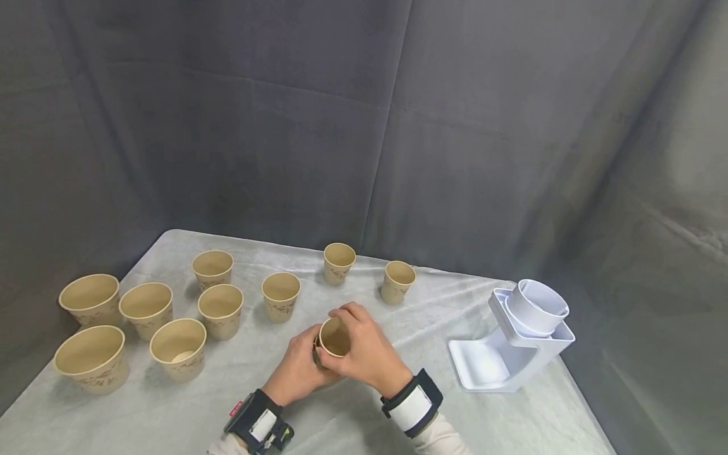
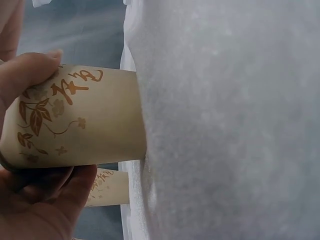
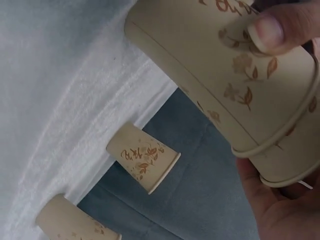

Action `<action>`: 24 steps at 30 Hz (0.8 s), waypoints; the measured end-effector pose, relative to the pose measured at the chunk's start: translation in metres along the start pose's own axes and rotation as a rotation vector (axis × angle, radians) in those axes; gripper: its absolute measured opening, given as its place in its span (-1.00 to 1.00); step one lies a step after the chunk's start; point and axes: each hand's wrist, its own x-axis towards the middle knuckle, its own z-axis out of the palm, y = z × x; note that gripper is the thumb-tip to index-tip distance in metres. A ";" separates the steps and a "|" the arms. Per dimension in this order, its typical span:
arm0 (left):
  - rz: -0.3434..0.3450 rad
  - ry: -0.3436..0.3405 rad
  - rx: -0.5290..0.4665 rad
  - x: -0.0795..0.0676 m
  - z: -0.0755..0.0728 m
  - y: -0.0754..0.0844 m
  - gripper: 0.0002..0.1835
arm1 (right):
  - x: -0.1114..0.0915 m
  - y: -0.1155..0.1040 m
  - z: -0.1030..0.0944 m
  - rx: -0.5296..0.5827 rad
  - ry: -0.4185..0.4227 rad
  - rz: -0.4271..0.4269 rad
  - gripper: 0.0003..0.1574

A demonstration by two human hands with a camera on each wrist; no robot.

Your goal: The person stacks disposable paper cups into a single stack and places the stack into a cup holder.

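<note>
Two paper cups, beige with a brown leaf print, are nested one in the other between my hands, near the front middle of the table. My left hand [image 1: 301, 366] grips the outer cup [image 2: 100, 115] around its side, thumb on one face and fingers on the opposite one. At the top, my right hand [image 1: 366, 351] holds the inner cup [image 1: 335, 336] by its rim, fingers on the far side and thumb at the near side. In the right wrist view the inner cup's rim [image 3: 290, 177] sticks out just beyond the outer cup's rim.
Several similar paper cups stand upright at the left, among them a large cup [image 1: 93, 363] in front. A lone cup [image 1: 281, 297] stands left of my hands; beyond them are a cup [image 1: 339, 262] and another cup [image 1: 397, 282]. A white plastic stand [image 1: 486, 363] holds a round ring [image 1: 537, 308] at right.
</note>
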 end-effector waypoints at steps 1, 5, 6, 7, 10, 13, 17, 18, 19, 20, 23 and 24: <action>-0.002 -0.001 0.003 0.000 0.000 0.000 -0.35 | 0.000 0.000 0.001 0.004 -0.009 0.005 -0.25; -0.015 -0.008 0.003 0.000 0.001 0.000 -0.35 | -0.002 0.001 0.002 0.023 -0.034 0.018 -0.26; -0.018 -0.009 -0.001 0.000 0.001 0.000 -0.35 | -0.002 0.001 0.002 0.028 -0.040 0.023 -0.26; -0.021 -0.013 -0.004 0.000 0.000 0.000 -0.35 | -0.002 0.001 0.001 0.032 -0.046 0.024 -0.26; -0.016 -0.019 -0.015 0.000 0.000 -0.001 -0.34 | -0.002 0.000 0.000 0.031 -0.065 0.028 -0.24; -0.015 -0.023 -0.023 0.000 -0.001 -0.001 -0.34 | -0.003 0.000 0.000 0.030 -0.099 0.033 -0.22; -0.022 -0.029 -0.037 0.000 -0.001 -0.001 -0.33 | -0.004 0.000 -0.001 0.048 -0.142 0.053 -0.20; -0.023 -0.030 -0.038 0.000 -0.001 -0.001 -0.33 | -0.004 0.001 -0.001 0.051 -0.148 0.058 -0.19; -0.024 -0.031 -0.039 0.000 -0.001 -0.001 -0.34 | -0.004 0.000 -0.001 0.054 -0.152 0.062 -0.17; -0.026 -0.032 -0.042 0.000 -0.001 -0.002 -0.34 | -0.004 0.001 -0.001 0.056 -0.155 0.063 -0.16; -0.029 -0.035 -0.047 -0.001 -0.001 -0.003 -0.37 | -0.004 0.000 -0.001 0.053 -0.160 0.062 -0.12; -0.029 -0.036 -0.047 0.000 -0.001 -0.003 -0.37 | -0.004 0.000 -0.002 0.050 -0.162 0.062 -0.11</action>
